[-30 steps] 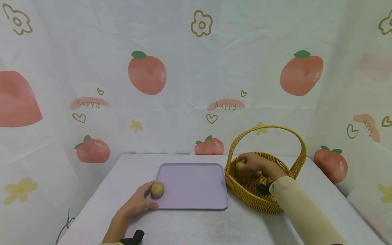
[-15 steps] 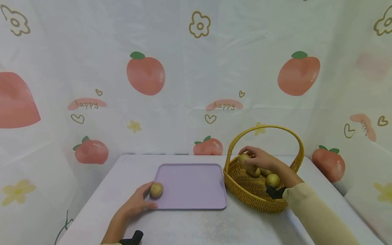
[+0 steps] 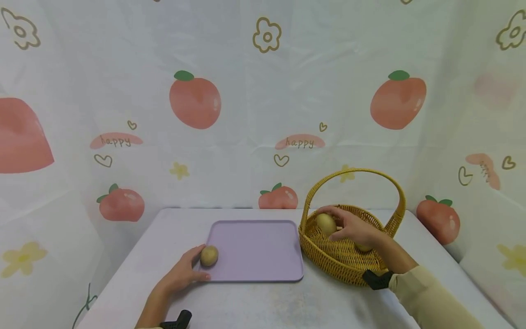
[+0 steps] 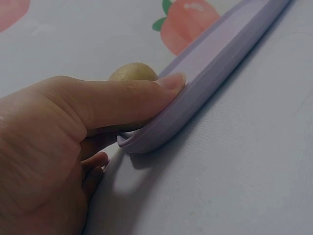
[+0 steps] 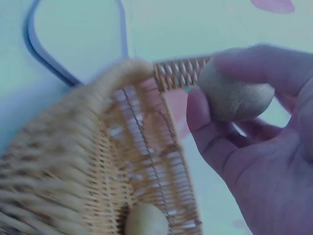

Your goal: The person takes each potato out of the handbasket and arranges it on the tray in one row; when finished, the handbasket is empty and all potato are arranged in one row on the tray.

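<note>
In the head view my left hand (image 3: 184, 270) is at the near left corner of a lilac tray (image 3: 259, 251). Its thumb presses the tray's rim in the left wrist view, with the other fingers bent at the left edge, partly hidden. A round, tan potato (image 3: 209, 256) sits at the tray's left end, beside those fingers. My right hand (image 3: 349, 226) grips another potato (image 5: 237, 95) between thumb and fingers, over the left part of a wicker basket (image 3: 343, 269). Inside the basket another potato (image 5: 146, 220) shows, partly covered by my wrist in the head view.
The basket's tall arched handle (image 3: 357, 170) rises over the right hand. Tray and basket stand close together on a white table (image 3: 246, 304). A printed fabric backdrop (image 3: 246, 91) hangs behind the table.
My right hand has raised a potato from the basket's floor, uncovering other potatoes at first, and has turned so the held one shows more. The left hand, tray and its potato have stayed put.
</note>
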### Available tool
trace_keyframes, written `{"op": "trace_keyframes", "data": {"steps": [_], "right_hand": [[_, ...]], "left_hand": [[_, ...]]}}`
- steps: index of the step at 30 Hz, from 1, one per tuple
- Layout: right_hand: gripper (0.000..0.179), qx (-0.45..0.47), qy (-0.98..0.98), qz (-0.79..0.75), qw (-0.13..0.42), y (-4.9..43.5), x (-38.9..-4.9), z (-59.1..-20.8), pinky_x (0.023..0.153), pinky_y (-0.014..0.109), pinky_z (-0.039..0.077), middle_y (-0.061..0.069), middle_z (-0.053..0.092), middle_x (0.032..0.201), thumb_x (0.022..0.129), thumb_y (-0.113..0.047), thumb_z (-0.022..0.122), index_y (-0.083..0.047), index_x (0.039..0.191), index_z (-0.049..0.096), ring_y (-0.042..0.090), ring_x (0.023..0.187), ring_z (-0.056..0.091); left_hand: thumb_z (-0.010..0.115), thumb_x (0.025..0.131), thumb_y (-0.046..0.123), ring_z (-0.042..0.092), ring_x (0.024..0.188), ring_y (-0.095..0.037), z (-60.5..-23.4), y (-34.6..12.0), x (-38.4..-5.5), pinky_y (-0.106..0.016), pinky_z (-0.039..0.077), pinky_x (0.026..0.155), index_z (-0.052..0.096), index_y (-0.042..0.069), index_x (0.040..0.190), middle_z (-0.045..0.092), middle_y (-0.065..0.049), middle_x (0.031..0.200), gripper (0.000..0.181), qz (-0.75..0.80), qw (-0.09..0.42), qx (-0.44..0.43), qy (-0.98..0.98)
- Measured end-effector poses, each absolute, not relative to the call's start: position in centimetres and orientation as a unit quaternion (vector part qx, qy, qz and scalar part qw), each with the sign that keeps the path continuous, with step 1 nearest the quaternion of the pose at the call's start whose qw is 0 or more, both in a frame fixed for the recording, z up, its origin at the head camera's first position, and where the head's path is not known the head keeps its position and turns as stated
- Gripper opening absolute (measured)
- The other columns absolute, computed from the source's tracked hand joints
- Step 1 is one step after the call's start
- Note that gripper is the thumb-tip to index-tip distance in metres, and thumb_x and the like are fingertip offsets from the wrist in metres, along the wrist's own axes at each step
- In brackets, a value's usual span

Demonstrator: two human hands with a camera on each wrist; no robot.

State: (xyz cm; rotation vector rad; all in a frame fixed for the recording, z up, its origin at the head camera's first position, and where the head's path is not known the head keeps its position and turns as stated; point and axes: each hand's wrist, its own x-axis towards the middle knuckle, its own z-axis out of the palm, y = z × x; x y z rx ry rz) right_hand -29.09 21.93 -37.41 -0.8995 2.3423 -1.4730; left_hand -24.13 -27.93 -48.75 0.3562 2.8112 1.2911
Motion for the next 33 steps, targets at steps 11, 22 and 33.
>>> {"op": "trace_keyframes", "data": {"steps": [11,22,33], "right_hand": [[0.074,-0.283,0.788,-0.532,0.125,20.0,-27.1,-38.7,0.076,0.038,0.055,0.026,0.038,0.135,0.078,0.007,0.072,-0.002,0.143,0.039,0.039,0.110,0.056],[0.073,-0.264,0.802,-0.528,0.088,17.4,-26.4,-39.7,0.078,0.036,0.055,0.022,0.039,0.141,0.079,-0.005,0.077,-0.007,0.144,0.042,0.045,0.117,0.052],[0.064,-0.313,0.772,-0.542,0.110,13.6,-27.1,-41.3,0.068,0.033,0.057,0.017,0.050,0.128,0.079,0.001,0.074,-0.010,0.137,0.049,0.027,0.095,0.060]], "left_hand": [[0.087,0.069,0.026,0.022,0.138,-0.052,-48.6,-27.9,-24.0,-0.062,0.015,0.112,0.033,-0.008,0.146,0.030,-0.033,0.149,0.100,0.418,0.015,0.106,0.902],[0.087,0.069,0.024,0.021,0.137,-0.053,-48.5,-27.8,-23.9,-0.063,0.015,0.112,0.033,-0.008,0.145,0.029,-0.034,0.148,0.099,0.417,0.020,0.100,0.903],[0.086,0.071,0.023,0.020,0.137,-0.054,-48.5,-27.9,-23.8,-0.063,0.014,0.111,0.033,-0.009,0.145,0.029,-0.034,0.148,0.097,0.414,0.019,0.112,0.903]]}}
